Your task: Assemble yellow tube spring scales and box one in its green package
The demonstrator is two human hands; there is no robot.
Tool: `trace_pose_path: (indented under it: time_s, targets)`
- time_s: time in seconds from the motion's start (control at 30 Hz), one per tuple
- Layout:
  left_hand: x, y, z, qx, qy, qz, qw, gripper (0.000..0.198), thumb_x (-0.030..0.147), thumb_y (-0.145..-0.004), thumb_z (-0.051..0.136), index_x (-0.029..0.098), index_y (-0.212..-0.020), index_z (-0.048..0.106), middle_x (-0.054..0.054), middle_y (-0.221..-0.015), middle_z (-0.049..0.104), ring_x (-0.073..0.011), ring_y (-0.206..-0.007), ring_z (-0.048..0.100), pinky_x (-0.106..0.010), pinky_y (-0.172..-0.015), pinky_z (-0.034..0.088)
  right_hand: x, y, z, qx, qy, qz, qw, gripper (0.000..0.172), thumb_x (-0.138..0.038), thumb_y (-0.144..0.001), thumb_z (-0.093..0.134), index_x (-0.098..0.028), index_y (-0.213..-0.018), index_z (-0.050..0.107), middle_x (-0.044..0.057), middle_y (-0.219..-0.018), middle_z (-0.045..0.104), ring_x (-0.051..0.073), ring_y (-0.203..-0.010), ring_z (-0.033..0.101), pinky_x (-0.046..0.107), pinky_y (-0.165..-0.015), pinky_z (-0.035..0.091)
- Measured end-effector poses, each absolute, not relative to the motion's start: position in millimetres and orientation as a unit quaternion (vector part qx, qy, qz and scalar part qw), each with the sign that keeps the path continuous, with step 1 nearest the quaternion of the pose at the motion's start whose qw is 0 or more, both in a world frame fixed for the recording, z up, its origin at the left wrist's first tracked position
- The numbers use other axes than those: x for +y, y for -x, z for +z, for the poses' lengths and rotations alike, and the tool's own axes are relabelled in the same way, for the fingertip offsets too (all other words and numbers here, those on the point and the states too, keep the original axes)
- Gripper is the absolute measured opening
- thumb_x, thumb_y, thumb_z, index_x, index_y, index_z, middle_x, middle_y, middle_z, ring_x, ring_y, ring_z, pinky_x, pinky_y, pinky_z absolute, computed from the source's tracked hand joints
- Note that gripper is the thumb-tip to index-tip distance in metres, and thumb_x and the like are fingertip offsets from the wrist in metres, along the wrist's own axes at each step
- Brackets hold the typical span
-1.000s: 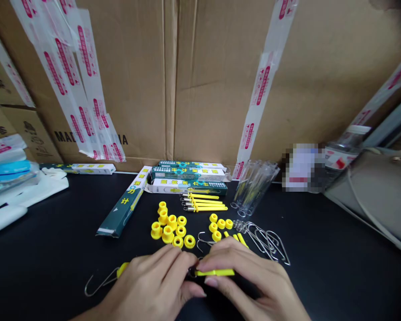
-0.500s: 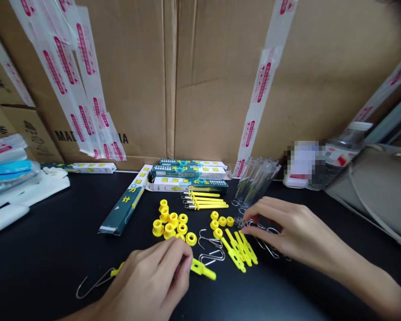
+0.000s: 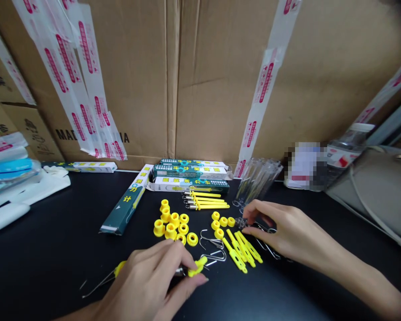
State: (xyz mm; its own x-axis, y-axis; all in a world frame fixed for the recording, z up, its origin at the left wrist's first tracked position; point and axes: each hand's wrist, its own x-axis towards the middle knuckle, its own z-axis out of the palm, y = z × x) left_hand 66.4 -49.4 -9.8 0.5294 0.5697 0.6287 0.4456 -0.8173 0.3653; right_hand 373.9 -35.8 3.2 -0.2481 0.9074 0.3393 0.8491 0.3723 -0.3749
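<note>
Left hand (image 3: 155, 273) pinches yellow piece (image 3: 196, 266); right hand (image 3: 280, 228), finger and thumb narrowly apart at springs (image 3: 239, 223), can't tell if gripping. Yellow strips (image 3: 234, 255) nearby on counter (image 3: 47, 267).

Yellow piece (image 3: 197, 267) between left fingers (image 3: 179, 254)

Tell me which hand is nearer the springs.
Right. The right hand is at the springs, perhaps touching; the left hand is apart from them, to the left and lower in view.

Shows smooth plastic in yellow strips (image 3: 234, 256); left of strips, shiny metal in hooks (image 3: 216, 242); behind strips, matt cardboard in carton (image 3: 214, 98).
</note>
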Motion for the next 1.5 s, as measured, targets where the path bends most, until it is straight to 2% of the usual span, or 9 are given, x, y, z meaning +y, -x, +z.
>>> trace_pose_path:
  time_s: [0.13, 0.23, 0.33, 0.43, 0.57, 0.77, 1.13, 1.33, 1.5]
  targets:
    - [-50, -65, -12, 0.304, -0.871, 0.374, 0.088, 0.01, 0.029, -0.106, 0.053, 0.027, -0.101, 0.061, 0.007, -0.088, 0.077, -0.0127, -0.077, 0.078, -0.02, -0.065, 0.056, -37, -375, 6, -0.782, 0.557, 0.07, 0.271, 0.006, -0.029, -0.083, 0.078, -0.028, -0.086, 0.073, 0.0, -0.075, 0.076, 0.018, -0.055, 0.063, 0.029, -0.054, 0.047]
    - [-49, -63, -12, 0.308, -0.876, 0.353, 0.112, 0.011, 0.025, -0.105, 0.055, 0.031, -0.108, 0.064, 0.009, -0.096, 0.079, -0.0126, -0.085, 0.078, -0.02, -0.07, 0.056, -39, -373, 14, -0.776, 0.551, 0.078, 0.298, 0.008, -0.034, -0.087, 0.075, -0.028, -0.091, 0.078, -0.001, -0.065, 0.071, 0.017, -0.049, 0.056, 0.028, -0.047, 0.044]
    - [-48, -62, -10, 0.311, -0.87, 0.36, 0.132, 0.016, 0.024, -0.105, 0.055, 0.028, -0.093, 0.065, 0.011, -0.084, 0.077, -0.0105, -0.073, 0.076, -0.018, -0.067, 0.054, -46, -359, 20, -0.762, 0.531, 0.116, 0.353, 0.025, -0.045, -0.095, 0.065, -0.028, -0.104, 0.082, 0.006, -0.09, 0.079, 0.017, -0.058, 0.063, 0.028, -0.051, 0.053]
    - [-47, -63, -7, 0.333, -0.855, 0.372, 0.144, 0.026, 0.022, -0.105, 0.049, 0.025, -0.082, 0.061, 0.01, -0.071, 0.074, -0.009, -0.061, 0.074, -0.017, -0.059, 0.051, -56, -333, 13, -0.665, 0.496, 0.308, 0.466, 0.023, -0.044, -0.092, 0.071, -0.026, -0.094, 0.085, 0.007, -0.092, 0.078, 0.011, -0.045, 0.059, 0.024, -0.04, 0.05]
    - [-47, -65, -5, 0.354, -0.846, 0.37, 0.149, 0.028, 0.019, -0.104, 0.041, 0.026, -0.083, 0.058, 0.012, -0.067, 0.072, -0.008, -0.053, 0.072, -0.017, -0.053, 0.05, -68, -299, -6, -0.557, 0.482, 0.449, 0.507, 0.021, -0.043, -0.085, 0.081, -0.023, -0.087, 0.085, 0.003, -0.071, 0.074, 0.015, -0.053, 0.068, 0.024, -0.05, 0.058]
    - [-47, -67, -6, 0.367, -0.849, 0.357, 0.13, 0.027, 0.018, -0.104, 0.037, 0.027, -0.085, 0.053, 0.014, -0.068, 0.076, -0.009, -0.053, 0.075, -0.017, -0.051, 0.052, -76, -283, -12, -0.465, 0.466, 0.561, 0.502, 0.012, -0.037, -0.076, 0.092, -0.027, -0.081, 0.086, 0.001, -0.077, 0.082, 0.013, -0.072, 0.074, 0.017, -0.072, 0.06]
    - [-46, -67, -11, 0.354, -0.85, 0.381, 0.087, 0.024, 0.021, -0.108, 0.035, 0.028, -0.089, 0.048, 0.014, -0.063, 0.074, -0.009, -0.04, 0.069, -0.016, -0.036, 0.045, -80, -275, -9, -0.405, 0.446, 0.621, 0.502, 0.018, -0.036, -0.069, 0.097, -0.026, -0.079, 0.086, 0.001, -0.075, 0.085, 0.012, -0.073, 0.079, 0.015, -0.073, 0.061]
    - [-46, -69, -9, 0.357, -0.871, 0.333, 0.064, 0.043, 0.041, -0.113, 0.027, 0.026, -0.083, 0.053, 0.006, -0.065, 0.075, -0.0148, -0.05, 0.075, -0.022, -0.043, 0.055, -78, -277, -6, -0.337, 0.42, 0.657, 0.527, 0.022, -0.031, -0.066, 0.1, -0.023, -0.081, 0.086, 0.001, -0.077, 0.086, 0.013, -0.076, 0.082, 0.014, -0.075, 0.063]
    - [-48, -71, -11, 0.352, -0.877, 0.323, 0.052, 0.053, 0.046, -0.113, 0.025, 0.024, -0.078, 0.058, 0.002, -0.07, 0.074, -0.0171, -0.058, 0.075, -0.025, -0.047, 0.056, -76, -286, -10, -0.377, 0.413, 0.65, 0.515, 0.016, -0.031, -0.075, 0.095, -0.026, -0.088, 0.087, 0.002, -0.084, 0.087, 0.012, -0.078, 0.082, 0.012, -0.077, 0.062]
